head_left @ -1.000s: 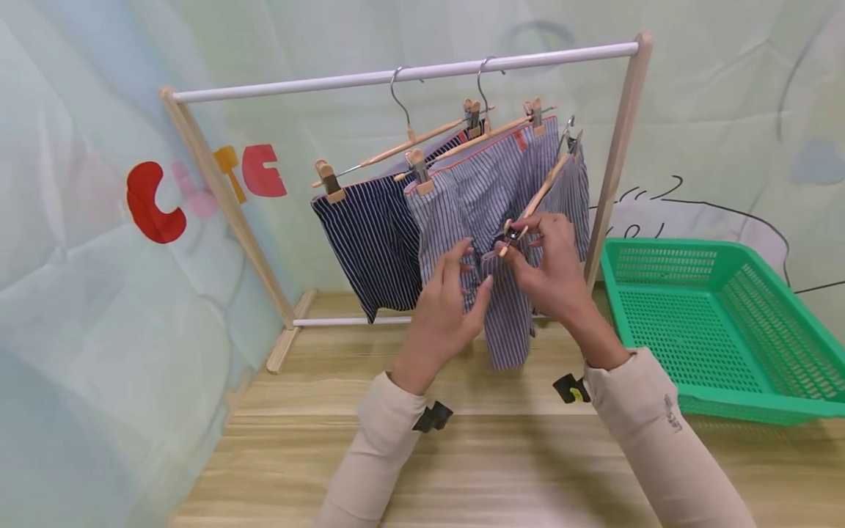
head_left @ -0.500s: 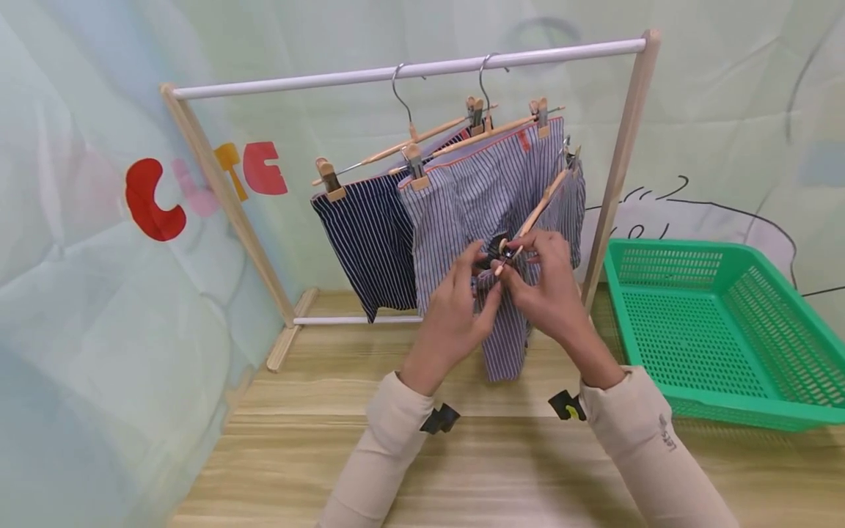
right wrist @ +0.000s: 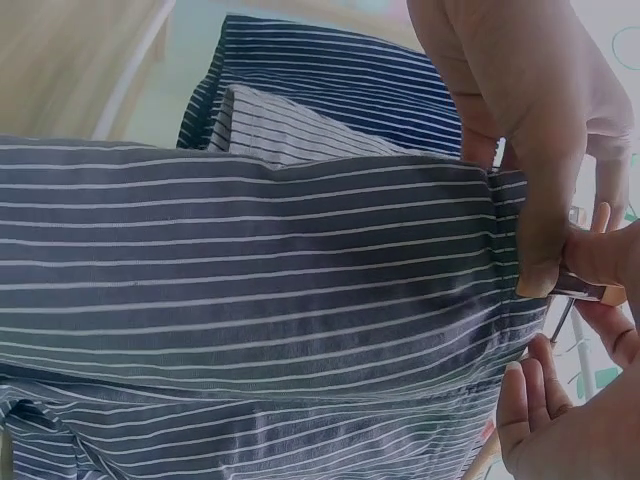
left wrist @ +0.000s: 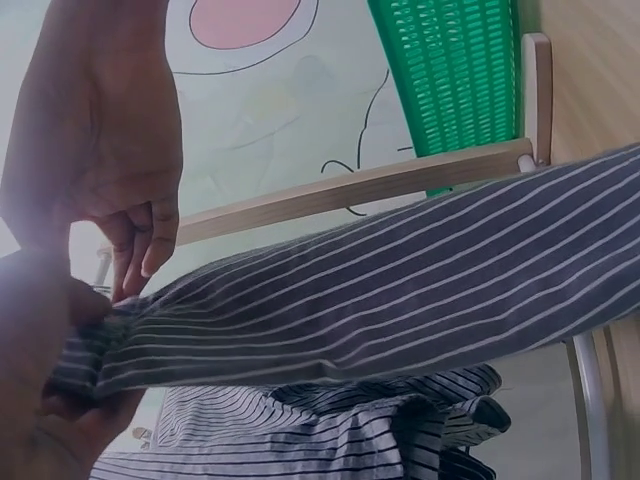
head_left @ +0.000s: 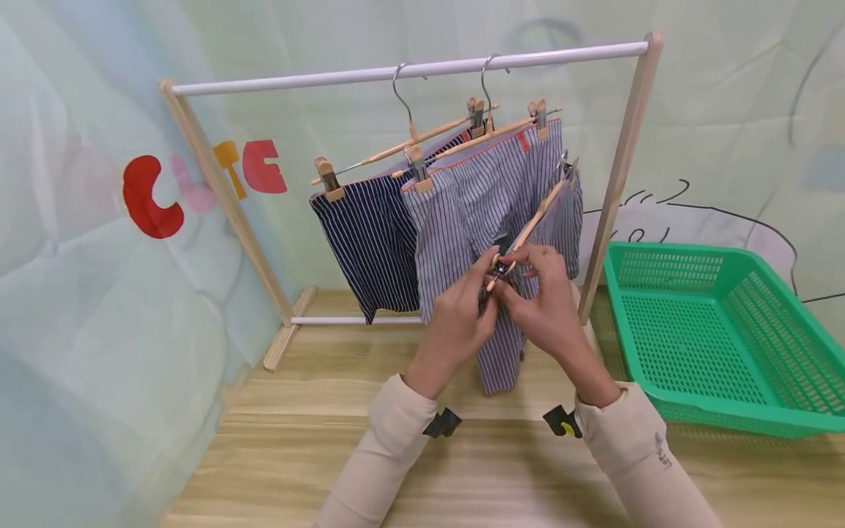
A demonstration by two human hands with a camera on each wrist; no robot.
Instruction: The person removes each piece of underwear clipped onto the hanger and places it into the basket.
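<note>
Near side of the pale wooden rack with white rails (head_left: 290, 82), a grey, white-striped cloth garment (head_left: 499, 359) hangs between the hands, its long axis downward. A slim tan hanger (head_left: 538, 215) slants from far right to near left along its waist. The left hand (head_left: 457, 323) pinches the near corner of the waistband (right wrist: 510, 220); the right hand (head_left: 544, 293), just right, grips the small metal clip (right wrist: 578, 287) beside it. Whether cloth sits inside cannot be told.

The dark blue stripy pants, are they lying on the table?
No, the dark blue stripy pants hang by clips from a hanger hooked on the white bar.
</note>
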